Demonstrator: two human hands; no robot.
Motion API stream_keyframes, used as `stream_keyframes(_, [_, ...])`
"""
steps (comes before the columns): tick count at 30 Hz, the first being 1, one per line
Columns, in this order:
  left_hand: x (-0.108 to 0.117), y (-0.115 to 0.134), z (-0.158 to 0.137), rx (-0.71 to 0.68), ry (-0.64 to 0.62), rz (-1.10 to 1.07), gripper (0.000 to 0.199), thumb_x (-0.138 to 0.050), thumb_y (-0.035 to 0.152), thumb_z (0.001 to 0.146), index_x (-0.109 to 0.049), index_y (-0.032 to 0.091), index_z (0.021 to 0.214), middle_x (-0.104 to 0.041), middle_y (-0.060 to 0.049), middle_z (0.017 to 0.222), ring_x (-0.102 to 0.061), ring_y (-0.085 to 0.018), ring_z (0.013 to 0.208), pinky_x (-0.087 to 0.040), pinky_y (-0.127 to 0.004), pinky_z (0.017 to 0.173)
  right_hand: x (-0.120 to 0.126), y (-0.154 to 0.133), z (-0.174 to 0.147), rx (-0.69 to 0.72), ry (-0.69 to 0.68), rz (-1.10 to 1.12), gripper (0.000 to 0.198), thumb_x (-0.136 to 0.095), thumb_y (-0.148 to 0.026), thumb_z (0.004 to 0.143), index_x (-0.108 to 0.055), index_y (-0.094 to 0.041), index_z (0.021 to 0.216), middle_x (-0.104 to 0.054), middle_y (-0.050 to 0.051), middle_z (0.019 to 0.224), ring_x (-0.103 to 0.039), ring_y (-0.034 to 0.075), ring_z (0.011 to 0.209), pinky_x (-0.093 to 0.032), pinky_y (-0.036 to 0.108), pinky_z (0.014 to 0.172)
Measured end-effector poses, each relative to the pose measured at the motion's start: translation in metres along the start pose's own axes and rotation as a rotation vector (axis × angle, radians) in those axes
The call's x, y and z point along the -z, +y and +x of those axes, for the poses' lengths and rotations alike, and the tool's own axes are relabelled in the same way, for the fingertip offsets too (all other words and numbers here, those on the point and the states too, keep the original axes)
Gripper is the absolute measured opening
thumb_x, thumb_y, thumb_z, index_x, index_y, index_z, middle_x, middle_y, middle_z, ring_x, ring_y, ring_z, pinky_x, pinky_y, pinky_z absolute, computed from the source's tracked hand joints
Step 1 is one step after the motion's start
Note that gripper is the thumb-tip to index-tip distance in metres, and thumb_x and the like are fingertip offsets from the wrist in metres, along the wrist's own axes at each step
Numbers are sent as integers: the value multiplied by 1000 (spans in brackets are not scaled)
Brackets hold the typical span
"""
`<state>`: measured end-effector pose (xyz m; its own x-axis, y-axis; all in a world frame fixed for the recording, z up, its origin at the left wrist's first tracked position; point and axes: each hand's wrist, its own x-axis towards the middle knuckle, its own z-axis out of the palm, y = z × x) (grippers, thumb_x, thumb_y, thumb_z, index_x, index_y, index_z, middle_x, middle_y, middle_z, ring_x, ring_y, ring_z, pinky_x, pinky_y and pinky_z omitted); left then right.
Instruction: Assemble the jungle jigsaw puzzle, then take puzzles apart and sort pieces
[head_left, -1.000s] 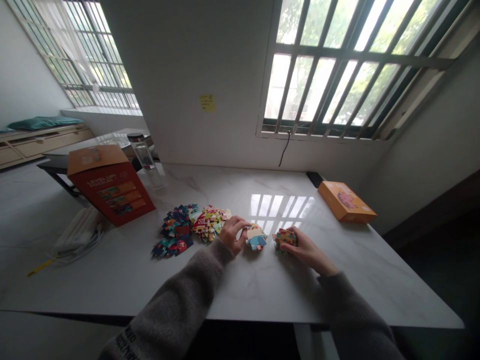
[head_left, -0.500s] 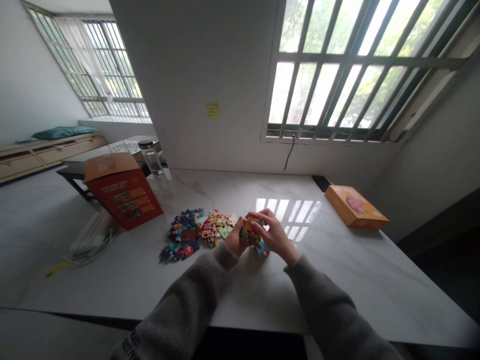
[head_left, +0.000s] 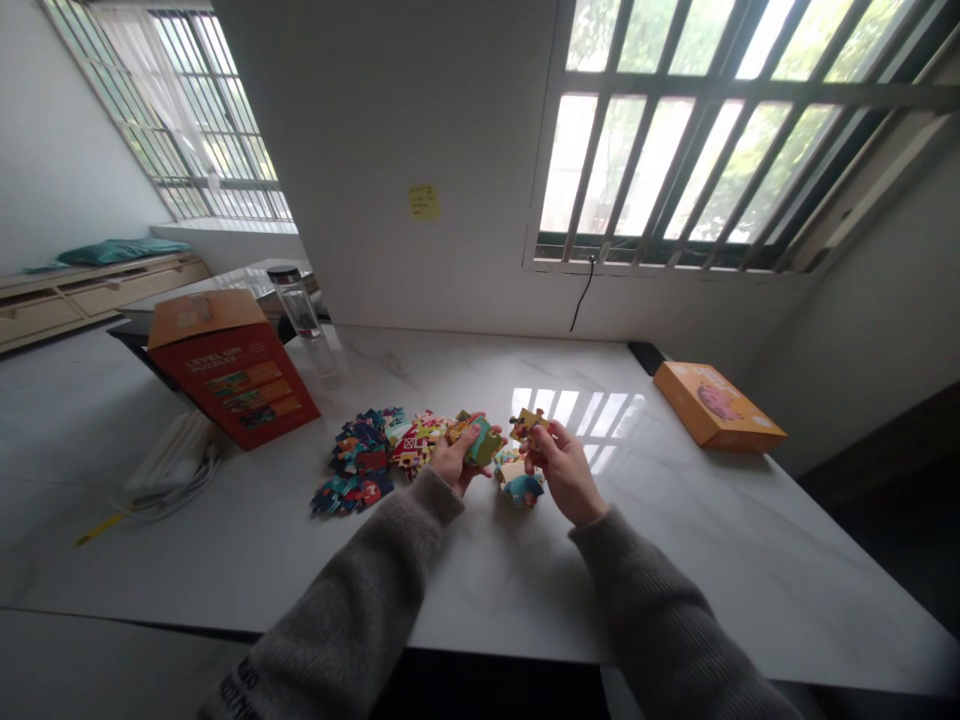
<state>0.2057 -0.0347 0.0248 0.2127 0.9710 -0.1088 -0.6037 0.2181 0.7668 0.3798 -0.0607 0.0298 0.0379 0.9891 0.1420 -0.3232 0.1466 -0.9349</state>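
Observation:
My left hand (head_left: pixel 455 461) is closed around a small stack of puzzle pieces (head_left: pixel 482 446), the top one green and teal. To its right, my right hand (head_left: pixel 562 468) pinches a yellowish-brown puzzle piece (head_left: pixel 528 423) between thumb and fingers, held apart from the stack. Beneath and between the hands, a small pile of light and blue puzzle pieces (head_left: pixel 519 487) lies on the table. Left of my left hand is a pile of red and yellow pieces (head_left: pixel 415 441), partly covered by that hand. Beside it spreads a heap of dark blue pieces (head_left: pixel 360 455).
A red puzzle box (head_left: pixel 244 385) stands at the table's left, near a glass bottle (head_left: pixel 297 303) and a white power strip with cable (head_left: pixel 171 468). An orange box (head_left: pixel 716 408) and a black phone-like object (head_left: pixel 646 357) lie at the right. The white marble-look table (head_left: pixel 675 560) reaches the wall.
My hands have moved apart. The right hand has drawn a yellowish-brown piece away to the right, while the left keeps the stack and has shifted slightly left. The pile beneath shows more.

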Motion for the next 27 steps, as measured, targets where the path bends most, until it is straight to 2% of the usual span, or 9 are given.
stream_keyframes(3, [0,2,0,79,17,-84,46,-66,32,85,-57,14,126,-73,-16,105,-74,-30,90,-59,-28,44,3,-1,2,-94,24,96,37,-67,-53,82,-65,-18,93,-70,5,78,-59,13,53,-43,27,48])
stream_keyframes(6, [-3,7,-2,177,-7,-207,39,-55,35,87,-63,10,116,-73,-19,106,-72,-33,99,-64,-38,59,5,-3,4,-139,110,177,31,-70,-48,78,-66,-19,89,-68,3,76,-55,12,54,-42,25,46])
stream_keyframes(8, [-5,10,-4,200,-15,-221,36,-53,31,86,-65,7,111,-73,-20,107,-71,-33,102,-65,-40,65,8,-3,6,-123,161,205,26,-74,-43,75,-65,-21,85,-65,1,74,-51,11,54,-41,24,46])
stream_keyframes(12, [-7,12,-6,205,5,-128,34,-54,25,87,-65,5,112,-73,-20,108,-73,-31,96,-64,-34,55,12,-5,10,-110,171,219,27,-81,-38,69,-62,-21,80,-64,0,77,-50,10,58,-41,22,46])
stream_keyframes(18, [-7,8,-4,112,80,-23,40,-63,20,85,-59,6,122,-75,-15,90,-75,-26,72,-59,-29,40,19,-13,11,-65,183,340,31,-82,-35,68,-58,-22,82,-61,-3,76,-47,7,55,-39,20,46])
stream_keyframes(24, [-4,-3,-2,62,81,23,37,-75,21,80,-64,8,113,-75,-11,85,-74,-23,65,-61,-27,43,7,-9,1,-131,-22,100,39,-82,-46,70,-54,-21,77,-61,-3,71,-48,7,52,-38,20,44])
stream_keyframes(27, [-2,-6,-1,58,52,23,39,-78,23,78,-64,9,112,-75,-11,87,-74,-23,66,-61,-27,43,5,-7,0,-114,21,84,40,-82,-47,70,-52,-21,74,-58,-4,67,-49,8,53,-42,22,45])
